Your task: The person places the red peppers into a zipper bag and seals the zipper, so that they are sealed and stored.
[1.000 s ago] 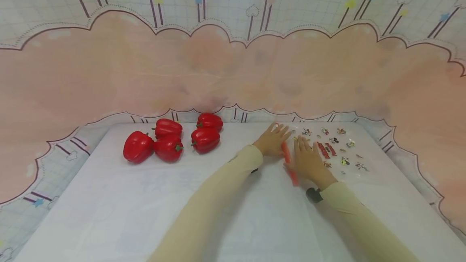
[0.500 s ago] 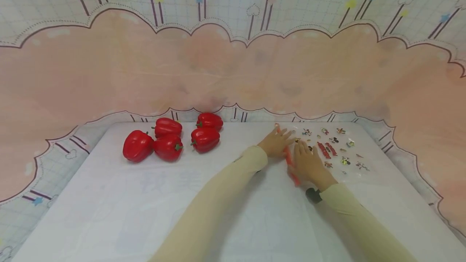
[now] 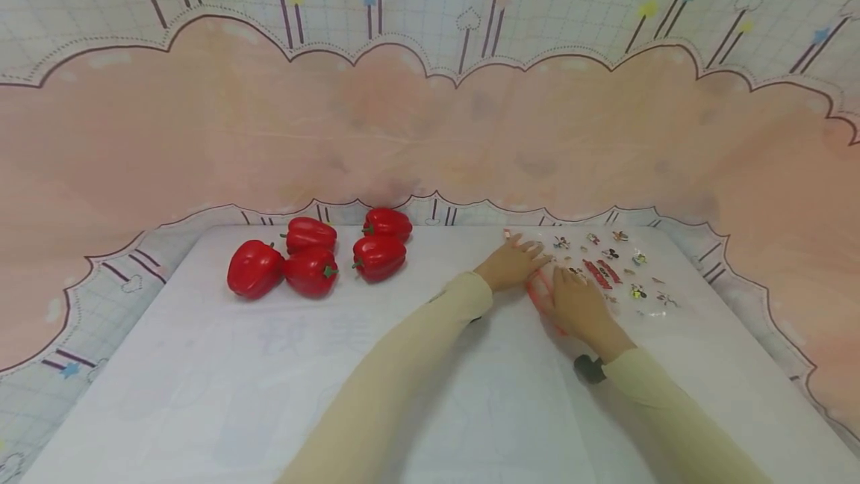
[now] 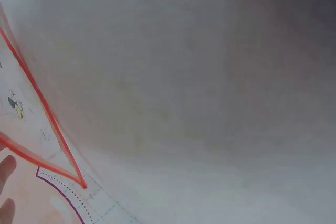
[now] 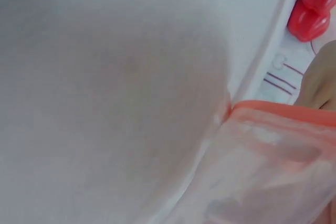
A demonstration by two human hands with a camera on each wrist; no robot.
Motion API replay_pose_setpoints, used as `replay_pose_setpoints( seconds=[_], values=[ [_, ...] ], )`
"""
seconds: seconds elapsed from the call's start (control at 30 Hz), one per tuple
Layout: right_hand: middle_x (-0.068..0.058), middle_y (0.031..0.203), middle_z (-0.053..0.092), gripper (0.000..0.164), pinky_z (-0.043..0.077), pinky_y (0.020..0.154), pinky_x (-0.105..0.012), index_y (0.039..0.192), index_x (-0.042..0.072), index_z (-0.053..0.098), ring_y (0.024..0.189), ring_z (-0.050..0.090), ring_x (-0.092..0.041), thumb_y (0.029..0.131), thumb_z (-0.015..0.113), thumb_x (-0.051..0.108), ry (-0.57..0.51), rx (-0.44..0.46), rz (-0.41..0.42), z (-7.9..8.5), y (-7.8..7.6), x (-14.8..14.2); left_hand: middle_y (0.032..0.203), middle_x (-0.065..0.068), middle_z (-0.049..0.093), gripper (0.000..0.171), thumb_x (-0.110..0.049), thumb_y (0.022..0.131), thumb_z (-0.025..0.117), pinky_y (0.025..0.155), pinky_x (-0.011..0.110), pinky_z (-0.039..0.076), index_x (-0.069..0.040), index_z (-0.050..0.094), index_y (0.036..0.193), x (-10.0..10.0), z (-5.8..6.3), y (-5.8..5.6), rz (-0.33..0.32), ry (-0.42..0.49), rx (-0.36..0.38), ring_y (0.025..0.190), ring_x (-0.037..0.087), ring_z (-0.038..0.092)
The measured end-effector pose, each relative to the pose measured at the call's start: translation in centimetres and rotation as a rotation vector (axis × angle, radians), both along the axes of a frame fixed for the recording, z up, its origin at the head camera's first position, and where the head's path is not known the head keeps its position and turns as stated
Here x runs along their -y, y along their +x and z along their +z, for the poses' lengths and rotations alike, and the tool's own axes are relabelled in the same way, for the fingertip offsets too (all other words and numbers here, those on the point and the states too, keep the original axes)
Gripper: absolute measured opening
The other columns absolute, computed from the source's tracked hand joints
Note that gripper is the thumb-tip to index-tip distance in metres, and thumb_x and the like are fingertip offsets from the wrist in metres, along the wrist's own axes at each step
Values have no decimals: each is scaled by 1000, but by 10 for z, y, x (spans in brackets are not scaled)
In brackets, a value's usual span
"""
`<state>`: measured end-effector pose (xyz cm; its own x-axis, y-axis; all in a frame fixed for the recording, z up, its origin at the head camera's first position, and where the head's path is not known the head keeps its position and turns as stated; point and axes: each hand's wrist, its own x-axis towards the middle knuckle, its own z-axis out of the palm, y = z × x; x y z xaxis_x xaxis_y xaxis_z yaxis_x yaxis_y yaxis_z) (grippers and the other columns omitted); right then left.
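A clear plastic zip bag (image 3: 621, 272) with an orange-red rim and small cartoon prints lies at the back right of the table. My left hand (image 3: 513, 266) holds the far part of its rim, fingers lying over the plastic. Nearer to me, my right hand (image 3: 584, 308) grips the rim's front part; its thumb is hidden. Two rim edges stand apart at a corner of the bag (image 4: 63, 148) in the left wrist view. The right wrist view shows the orange rim (image 5: 283, 109) raised, with translucent plastic below it.
Several red bell peppers (image 3: 379, 258) with green stems sit at the back left, some touching. The white-covered table (image 3: 269, 379) ends at a cloth backdrop (image 3: 430, 133) with painted clouds. Part of a red pepper (image 5: 308, 20) shows in the right wrist view.
The bag's rim has parted into two edges between the hands. My right hand has shifted slightly right and towards me; the bag's printed side has moved a little. The peppers have stayed put.
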<state>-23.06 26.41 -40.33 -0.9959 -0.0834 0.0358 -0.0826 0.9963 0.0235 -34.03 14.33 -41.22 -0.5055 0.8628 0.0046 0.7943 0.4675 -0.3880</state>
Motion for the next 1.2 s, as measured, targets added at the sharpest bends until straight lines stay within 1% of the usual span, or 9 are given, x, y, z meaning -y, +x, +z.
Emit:
replay_pose_setpoints(
  seconds=[0.13, 0.2, 0.27, 0.43, 0.5, 0.63, 0.97, 1.07, 1.2],
  values=[
    [-30, 116, 60, 54, 53, 80, -50, 132, -13, 40, 93, 64, -41, 92, 45, 21, 0, -24, 8, 5, 6, -3, 153, -1, 31, 46, -32, 103, 31, 119, 39, 19, -24, 28, 148, 4, 6, 3, -31, 33, 18, 142, 15, 30],
    [-28, 104, 64, 53, 54, 66, -44, 132, -14, 40, 75, 64, -34, 90, 45, 19, -7, -48, 15, 7, 10, -4, 154, 0, 30, 48, -34, 102, 32, 120, 38, 17, -24, 27, 149, 6, 10, 5, -33, 45, 43, 143, 16, 28],
    [-28, 101, 65, 52, 54, 62, -42, 131, -14, 41, 72, 64, -33, 90, 45, 17, -11, -82, 22, 11, 16, -4, 155, 2, 29, 49, -37, 102, 33, 120, 38, 16, -24, 26, 149, 8, 15, 6, -32, 52, 54, 143, 17, 27],
    [-29, 115, 61, 49, 54, 70, -47, 131, -12, 44, 92, 64, -42, 90, 43, 16, -6, -159, 27, 18, 28, -1, 155, 2, 29, 51, -41, 100, 36, 120, 39, 16, -23, 30, 148, 12, 23, 6, -5, 65, 73, 143, 17, 27],
    [-29, 116, 61, 49, 54, 71, -48, 131, -11, 44, 93, 64, -43, 90, 43, 16, -18, -167, 30, 19, 32, 1, 153, 1, 32, 48, -39, 100, 36, 120, 39, 16, -24, 35, 145, 15, 24, 5, 8, 69, 87, 143, 17, 28],
    [-29, 120, 59, 51, 54, 75, -49, 133, -11, 42, 99, 62, -43, 91, 43, 19, -51, -151, 45, 23, 39, 5, 150, 0, 38, 41, -34, 101, 36, 119, 38, 18, -25, 43, 141, 19, 24, 7, 28, 95, 112, 141, 17, 32],
    [-28, 123, 58, 61, 50, 84, -54, 134, -9, 42, 104, 61, -43, 93, 51, 35, -19, -102, 132, 39, 53, 6, 144, -3, 47, 37, -31, 101, 38, 118, 36, 22, -26, 49, 135, 31, 25, 14, 18, 194, 91, 137, 15, 39],
    [-26, 120, 60, 61, 52, 80, -53, 132, -7, 46, 99, 63, -42, 90, 56, 37, 12, -158, 196, 46, 52, 3, 142, -4, 49, 36, -31, 100, 38, 118, 35, 22, -26, 51, 133, 36, 27, 16, 11, 226, 95, 136, 14, 41],
    [-22, 118, 63, 57, 53, 80, -51, 128, -4, 52, 96, 65, -40, 86, 62, 33, 42, -272, 357, 53, 45, -2, 140, -4, 51, 35, -31, 100, 39, 118, 34, 23, -25, 52, 132, 41, 27, 18, -12, 255, 81, 134, 13, 42]
  ],
)
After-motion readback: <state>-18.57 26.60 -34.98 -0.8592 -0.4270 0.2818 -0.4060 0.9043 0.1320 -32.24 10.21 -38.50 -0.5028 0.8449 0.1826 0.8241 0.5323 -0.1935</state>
